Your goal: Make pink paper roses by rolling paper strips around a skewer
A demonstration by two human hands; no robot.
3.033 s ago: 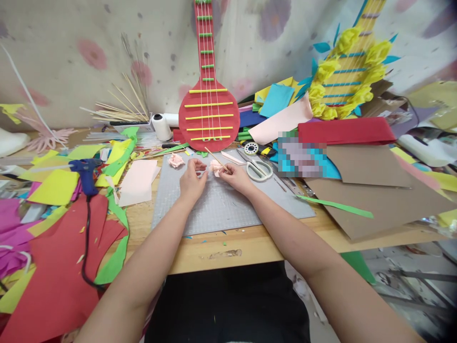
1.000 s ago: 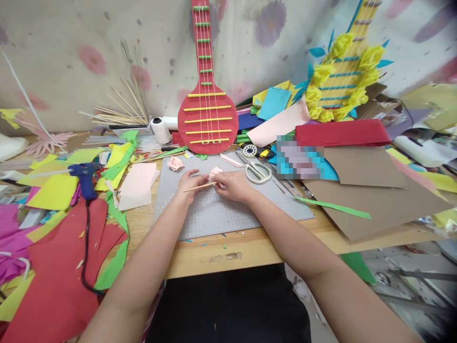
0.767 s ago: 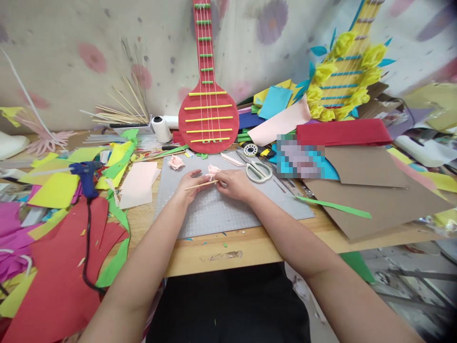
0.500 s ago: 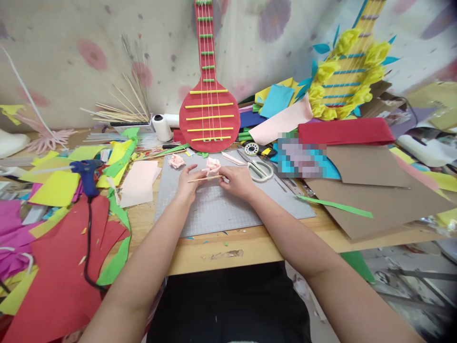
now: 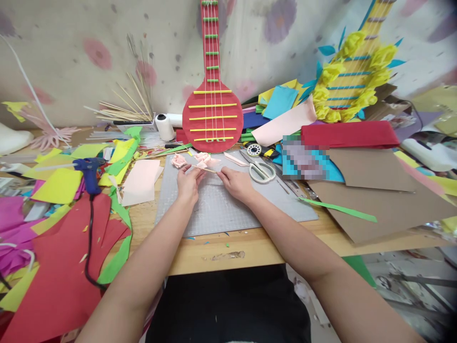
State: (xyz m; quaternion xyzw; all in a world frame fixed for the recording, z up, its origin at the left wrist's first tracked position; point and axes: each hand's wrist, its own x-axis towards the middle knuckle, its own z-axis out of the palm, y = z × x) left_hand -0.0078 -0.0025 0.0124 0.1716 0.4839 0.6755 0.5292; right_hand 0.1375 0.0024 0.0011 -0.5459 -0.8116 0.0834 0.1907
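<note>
Both my hands rest over the grey cutting mat. My left hand and my right hand pinch the two ends of a thin wooden stick that lies across between them. A pink paper rose sits at the stick, just beyond my fingers. Another pink paper rose lies on the mat's far left corner. Both hands are closed in a pinch.
White-handled scissors lie right of my hands. A red paper banjo and a yellow flowered guitar lean on the wall. A blue glue gun sits left among coloured paper scraps. Brown cardboard lies right.
The stick went from held up in my right hand to lying crosswise between both hands. The pink rose and my hands shifted farther from me, toward the banjo.
</note>
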